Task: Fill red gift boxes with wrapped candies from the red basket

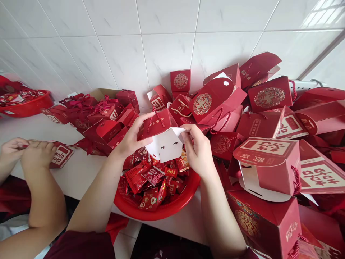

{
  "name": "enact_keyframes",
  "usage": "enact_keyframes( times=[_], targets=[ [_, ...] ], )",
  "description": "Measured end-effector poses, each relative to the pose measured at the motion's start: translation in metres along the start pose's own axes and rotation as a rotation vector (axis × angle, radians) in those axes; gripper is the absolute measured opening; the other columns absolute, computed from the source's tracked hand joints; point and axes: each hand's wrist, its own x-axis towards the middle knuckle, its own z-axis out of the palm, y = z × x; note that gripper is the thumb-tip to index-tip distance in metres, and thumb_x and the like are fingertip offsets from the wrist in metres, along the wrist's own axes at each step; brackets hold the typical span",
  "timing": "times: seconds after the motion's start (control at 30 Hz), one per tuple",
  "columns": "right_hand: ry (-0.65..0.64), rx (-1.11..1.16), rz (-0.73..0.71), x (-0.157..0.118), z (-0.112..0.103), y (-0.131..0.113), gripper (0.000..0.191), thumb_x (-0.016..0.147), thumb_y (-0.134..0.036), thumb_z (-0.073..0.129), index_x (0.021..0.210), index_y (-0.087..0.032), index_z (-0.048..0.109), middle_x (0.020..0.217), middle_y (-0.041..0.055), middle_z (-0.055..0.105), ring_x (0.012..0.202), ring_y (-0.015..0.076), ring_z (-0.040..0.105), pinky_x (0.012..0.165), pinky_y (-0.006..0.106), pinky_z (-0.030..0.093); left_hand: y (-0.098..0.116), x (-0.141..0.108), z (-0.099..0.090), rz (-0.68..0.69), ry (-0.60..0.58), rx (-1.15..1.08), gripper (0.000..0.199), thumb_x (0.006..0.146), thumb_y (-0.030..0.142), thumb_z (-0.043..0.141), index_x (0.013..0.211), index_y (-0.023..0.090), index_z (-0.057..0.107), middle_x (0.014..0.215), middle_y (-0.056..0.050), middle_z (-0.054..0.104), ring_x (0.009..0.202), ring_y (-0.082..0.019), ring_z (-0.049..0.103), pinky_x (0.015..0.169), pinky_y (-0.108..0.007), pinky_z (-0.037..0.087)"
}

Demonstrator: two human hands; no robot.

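White tiled wall [167, 18] backs a white table [84, 172] crowded with red gift boxes and sweets. At far left sits one red basin [29, 107] of wrapped packets; nearer, a co-worker's two hands [39, 154] meet beside one printed box [63, 155]. Next comes a cluster of ribbon-tied boxes [109, 112], overlapping too much to count. At centre, the person's left hand [133, 138] grips the side of one red box [156, 124], thumb against fingers, while the right hand [198, 149] pinches a corner of its white flap [168, 145], which shows two slots. The box, held above a red basket [159, 216] of uncounted wrapped packets [145, 176], is likely light, stiff card, easily creased, best held by its side walls rather than its cord. At right, well over a dozen boxes [266, 151] lie heaped, an exact count impossible.
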Motion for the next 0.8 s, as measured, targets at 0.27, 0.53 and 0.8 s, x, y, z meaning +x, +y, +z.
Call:
enact_keyframes(
  times=[0.27, 0.53, 0.8],
  targets=[
    [0.152, -0.225, 0.017, -0.005, -0.005, -0.008, 0.017, 0.103, -0.026, 0.05, 0.116, -0.021, 0.06, 0.116, 0.0098, 0.068, 0.106, 0.0215, 0.066, 0.089, 0.034, 0.054, -0.019, 0.01, 0.002, -0.197, 0.546, -0.091, 0.061, 0.078, 0.062, 0.073, 0.121, 0.019, 0.068, 0.127, -0.011, 0.071, 0.127, -0.032, 0.063, 0.109, -0.043, 0.052],
    [-0.691, -0.731, 0.489, -0.005, 0.019, -0.002, 0.03, 0.099, -0.024, 0.06, 0.126, -0.01, 0.06, 0.124, 0.0216, 0.07, 0.117, 0.0351, 0.067, 0.088, 0.038, 0.053, -0.021, 0.005, -0.005, -0.149, 0.467, -0.016, 0.061, 0.077, 0.057, 0.077, 0.123, 0.018, 0.069, 0.129, -0.012, 0.07, 0.123, -0.032, 0.065, 0.11, -0.045, 0.05],
    [-0.77, -0.745, 0.513, -0.006, 0.027, 0.015, 0.035, 0.099, -0.026, 0.059, 0.126, -0.004, 0.059, 0.114, 0.0249, 0.075, 0.105, 0.0381, 0.074, 0.08, 0.041, 0.055, -0.014, 0.003, -0.005, -0.156, 0.314, 0.037, 0.059, 0.078, 0.054, 0.078, 0.124, 0.019, 0.069, 0.136, -0.014, 0.067, 0.126, -0.032, 0.063, 0.108, -0.043, 0.052]
  ],
)
